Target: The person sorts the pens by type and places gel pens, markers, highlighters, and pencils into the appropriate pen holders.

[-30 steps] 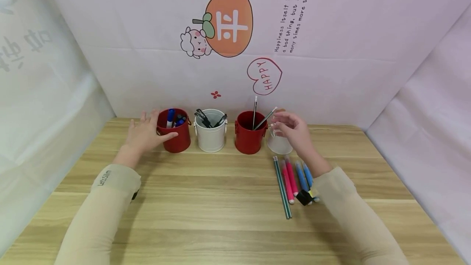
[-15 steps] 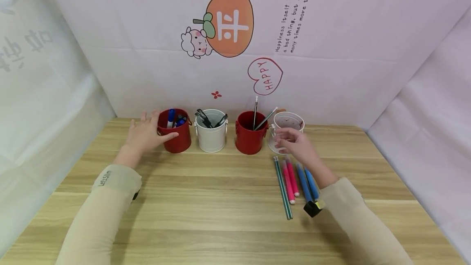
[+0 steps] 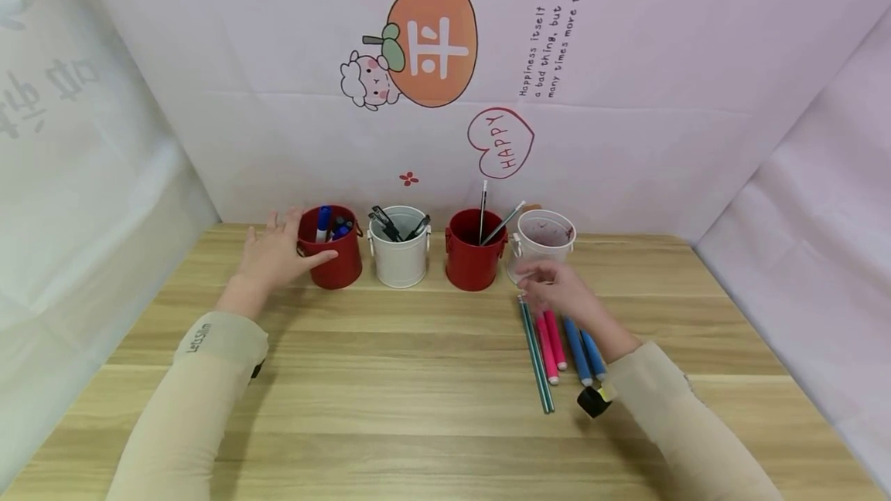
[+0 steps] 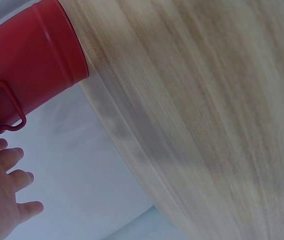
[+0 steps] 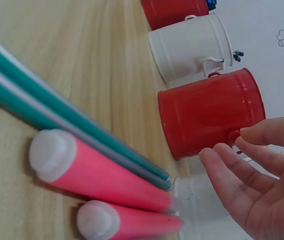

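Fingers spread, my left hand (image 3: 270, 255) rests against the leftmost red bucket (image 3: 339, 270), which holds blue-capped markers (image 3: 323, 224). In the left wrist view its fingertips lie by the bucket's handle. My right hand (image 3: 565, 292), fingers loosely bent and holding nothing, hovers in front of the right white bucket (image 3: 561, 252), above the upper ends of the items lying there. Those are two green striped pencils (image 3: 537, 366), two pink markers (image 3: 547, 350) and two blue markers (image 3: 577, 352). The right wrist view shows the pencils (image 5: 89, 125) beside the pink markers' white ends.
Between the outer buckets stand a white bucket (image 3: 400, 265) with black pens and a red bucket (image 3: 470, 267) with two pencils sticking out. A printed cloth (image 3: 313, 145) hangs behind the wooden table (image 3: 362, 400). A black wrist camera (image 3: 594, 402) hangs under the right sleeve.
My right hand has come down from the right white bucket's rim toward the pencils and markers, uncovering the bucket's mouth. The left hand has stayed at the red bucket.
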A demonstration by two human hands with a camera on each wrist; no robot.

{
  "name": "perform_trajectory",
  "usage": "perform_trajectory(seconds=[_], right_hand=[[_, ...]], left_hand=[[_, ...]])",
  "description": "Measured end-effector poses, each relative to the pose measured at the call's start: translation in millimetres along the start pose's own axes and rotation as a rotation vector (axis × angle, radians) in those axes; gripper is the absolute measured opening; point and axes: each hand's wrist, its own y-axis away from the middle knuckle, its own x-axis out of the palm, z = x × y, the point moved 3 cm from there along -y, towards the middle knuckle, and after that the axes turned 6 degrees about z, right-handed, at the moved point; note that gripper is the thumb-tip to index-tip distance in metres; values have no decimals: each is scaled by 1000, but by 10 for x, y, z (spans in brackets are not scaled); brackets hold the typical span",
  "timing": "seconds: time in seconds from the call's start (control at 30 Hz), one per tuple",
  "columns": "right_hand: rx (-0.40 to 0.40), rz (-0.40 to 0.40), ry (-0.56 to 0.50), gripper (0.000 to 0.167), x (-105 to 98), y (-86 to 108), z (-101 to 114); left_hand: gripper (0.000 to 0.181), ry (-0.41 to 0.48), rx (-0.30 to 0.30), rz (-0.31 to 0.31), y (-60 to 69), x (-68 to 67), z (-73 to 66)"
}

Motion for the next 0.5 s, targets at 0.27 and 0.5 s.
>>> perform_trajectory(seconds=[0.27, 0.5], right_hand=[[82, 36, 59, 35, 37, 19, -22], [126, 41, 81, 36, 45, 29, -8]], left_hand=[[115, 11, -4, 10, 13, 11, -4], [115, 7, -2, 10, 8, 3, -6]])
